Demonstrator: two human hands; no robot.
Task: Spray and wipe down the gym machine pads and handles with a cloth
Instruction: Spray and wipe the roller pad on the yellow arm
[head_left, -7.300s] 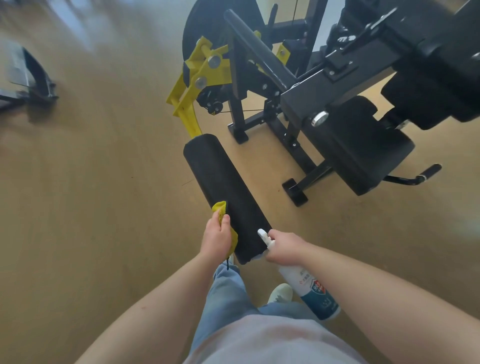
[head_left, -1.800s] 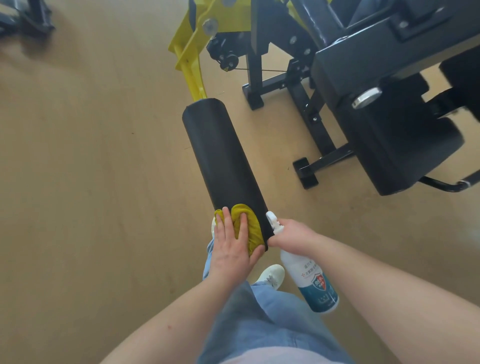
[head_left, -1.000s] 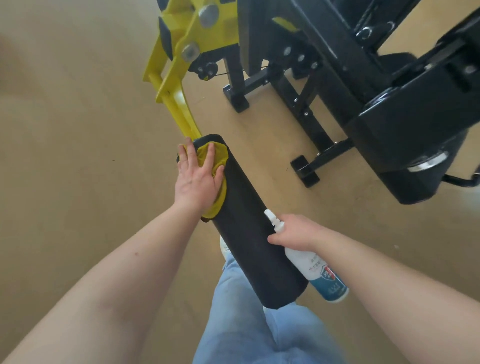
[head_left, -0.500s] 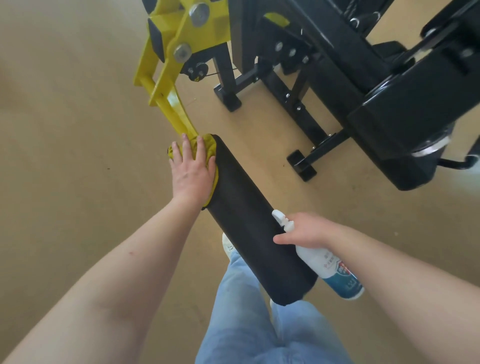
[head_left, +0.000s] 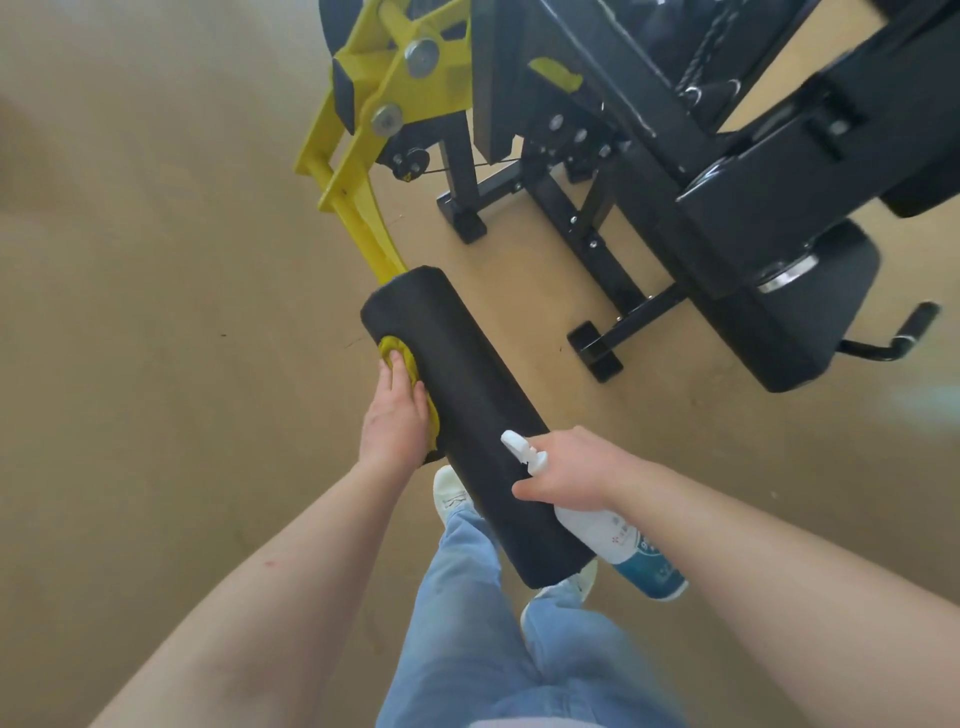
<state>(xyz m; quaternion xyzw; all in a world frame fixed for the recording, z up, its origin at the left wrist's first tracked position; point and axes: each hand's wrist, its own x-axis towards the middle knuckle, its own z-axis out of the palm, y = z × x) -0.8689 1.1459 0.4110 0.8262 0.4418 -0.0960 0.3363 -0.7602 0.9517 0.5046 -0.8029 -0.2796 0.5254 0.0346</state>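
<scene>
Along the left flank of the black foam roller pad (head_left: 467, 415), the left hand (head_left: 395, 415) presses the yellow cloth (head_left: 402, 358) flat, fingers straight; the right hand (head_left: 566, 473) grips the white spray bottle (head_left: 613, 535) alongside. Black seat pad (head_left: 810, 322) and black handle (head_left: 919, 317) likely remain.

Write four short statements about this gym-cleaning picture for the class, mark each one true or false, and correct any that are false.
1. The left hand presses a yellow cloth against the side of the black roller pad. True.
2. The right hand is empty. False: it holds a white spray bottle beside the roller pad.
3. The roller pad is mounted on a red arm. False: it sits at the end of a yellow arm of the machine.
4. The person wears blue jeans. True.
</scene>
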